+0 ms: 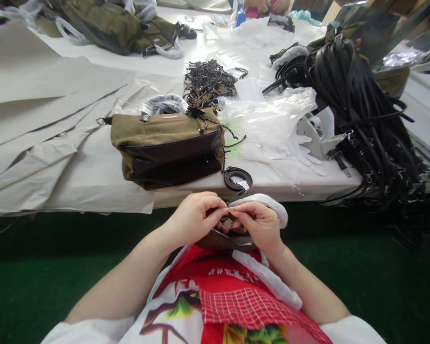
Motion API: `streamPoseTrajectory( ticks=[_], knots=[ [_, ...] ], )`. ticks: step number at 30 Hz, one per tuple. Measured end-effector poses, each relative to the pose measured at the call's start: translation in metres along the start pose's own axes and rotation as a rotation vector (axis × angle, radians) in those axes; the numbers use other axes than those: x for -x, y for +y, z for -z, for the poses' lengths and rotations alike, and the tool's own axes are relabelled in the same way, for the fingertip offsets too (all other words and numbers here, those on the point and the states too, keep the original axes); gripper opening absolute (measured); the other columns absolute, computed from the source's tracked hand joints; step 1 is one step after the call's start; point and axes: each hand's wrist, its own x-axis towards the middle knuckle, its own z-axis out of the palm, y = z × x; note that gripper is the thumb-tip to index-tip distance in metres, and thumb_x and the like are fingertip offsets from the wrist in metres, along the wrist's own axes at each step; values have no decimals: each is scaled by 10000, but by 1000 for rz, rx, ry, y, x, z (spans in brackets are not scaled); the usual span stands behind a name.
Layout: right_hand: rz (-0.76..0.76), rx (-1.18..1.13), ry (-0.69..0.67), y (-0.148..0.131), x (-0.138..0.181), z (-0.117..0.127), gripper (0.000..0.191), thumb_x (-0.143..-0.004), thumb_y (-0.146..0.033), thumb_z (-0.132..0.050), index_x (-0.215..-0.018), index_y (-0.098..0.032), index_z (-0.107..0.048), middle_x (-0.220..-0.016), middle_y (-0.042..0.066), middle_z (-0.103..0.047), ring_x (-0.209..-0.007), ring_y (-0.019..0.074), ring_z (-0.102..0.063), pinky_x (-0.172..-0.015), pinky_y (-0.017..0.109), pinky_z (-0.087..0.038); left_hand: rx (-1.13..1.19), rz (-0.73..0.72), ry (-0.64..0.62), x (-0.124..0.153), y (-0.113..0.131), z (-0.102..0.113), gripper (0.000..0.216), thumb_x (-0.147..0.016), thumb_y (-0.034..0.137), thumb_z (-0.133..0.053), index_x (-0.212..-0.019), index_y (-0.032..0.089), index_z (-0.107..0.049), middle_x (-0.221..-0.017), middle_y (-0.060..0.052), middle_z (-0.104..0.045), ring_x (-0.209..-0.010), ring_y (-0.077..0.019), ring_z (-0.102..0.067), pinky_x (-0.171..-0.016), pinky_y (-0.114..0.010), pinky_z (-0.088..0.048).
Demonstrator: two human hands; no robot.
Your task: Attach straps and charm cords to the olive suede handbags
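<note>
My left hand (200, 217) and my right hand (260, 224) meet just off the table's front edge, fingertips pinched together and almost touching. Whatever lies between the fingers is too small to make out. Under them a brown bag (232, 242) rests against my lap, its metal zipper open. White padded wrapping (274, 206) curves behind my right hand, and another wrapped length (268, 277) lies over my red apron. Beyond the hands, at the table edge, is a coiled dark strap (238, 178) with a white tag.
An olive and black bag (168, 148) lies on the table ahead. Behind it are a heap of beaded cords (209, 83) and clear plastic (268, 114). Many black straps (361, 105) hang over the right edge. More olive bags (107, 28) lie back left; a person's hands (265, 5) show far off.
</note>
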Motion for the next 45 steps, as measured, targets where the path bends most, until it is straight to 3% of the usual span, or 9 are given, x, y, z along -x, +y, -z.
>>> streamPoseTrajectory(
  ticks=[10,19,24,27,30,33,38,42,45],
  knots=[
    [205,37,-4,-1,-5,0,20,-789,-235,-754,-779,-252,-761,-847,42,-747,-798,201,-682,-753,347,-568,144,28,63,4,-4,-13,203,-891,208,-560,-766,178,-717,-688,-7,-643,-629,-111,-588,-621,-210,-453],
    [134,77,-97,-3,-6,0,56,-822,-290,-729,-794,-247,-752,-847,44,-745,-771,212,-691,-723,360,-572,30,-47,100,7,-12,-19,225,-926,208,-541,-760,177,-690,-680,-6,-652,-651,-121,-608,-637,-222,-457],
    [441,500,45,-45,-14,20,127,-902,-227,-626,-944,-261,-741,-1011,44,-742,-929,207,-680,-854,338,-531,-423,-374,321,35,11,-15,251,-923,154,-517,-1132,182,-653,-1103,-86,-703,-993,-193,-635,-904,-299,-475],
    [488,856,47,-60,-37,31,204,-902,-143,-569,-997,-234,-725,-1023,52,-727,-949,206,-662,-881,327,-500,-564,-612,65,50,17,-25,292,-905,152,-500,-1161,169,-638,-1101,-72,-713,-1017,-199,-632,-1030,-337,-420],
    [359,1225,-202,-51,-69,35,319,-815,-44,-584,-1055,-202,-722,-1164,89,-681,-1080,238,-619,-967,344,-456,-643,-464,-152,54,7,-39,369,-860,207,-537,-1212,139,-620,-1154,-99,-695,-1201,-269,-566,-1173,-435,-283],
    [247,1388,-424,-31,-98,37,354,-769,-115,-695,-1115,-190,-697,-1380,145,-540,-1275,299,-498,-1035,380,-412,-680,-328,-185,57,-10,-47,485,-789,228,-595,-1258,104,-590,-1331,-152,-606,-1390,-329,-394,-1223,-500,-158],
    [314,1285,-397,-44,-112,45,174,-843,-231,-677,-1007,-178,-699,-1363,129,-553,-1194,250,-564,-1008,336,-423,-664,-154,-142,60,-23,-48,315,-729,306,-707,-1008,161,-686,-1487,-163,-470,-1478,-363,-221,-1213,-558,-151],
    [507,1064,-246,-107,-81,39,202,-854,-356,-680,-876,-156,-670,-1117,92,-677,-966,225,-633,-834,311,-471,-623,-140,-94,52,-25,-47,250,-715,341,-756,-885,162,-716,-1472,-176,-485,-1469,-376,-238,-1206,-576,-157],
    [412,913,-415,-131,-44,21,310,-942,-417,-556,-787,-164,-645,-744,8,-661,-694,149,-595,-655,243,-429,-579,-173,-47,45,-29,-47,199,-772,324,-719,-921,193,-738,-1381,-139,-584,-1404,-352,-374,-1204,-589,-141]
  ],
)
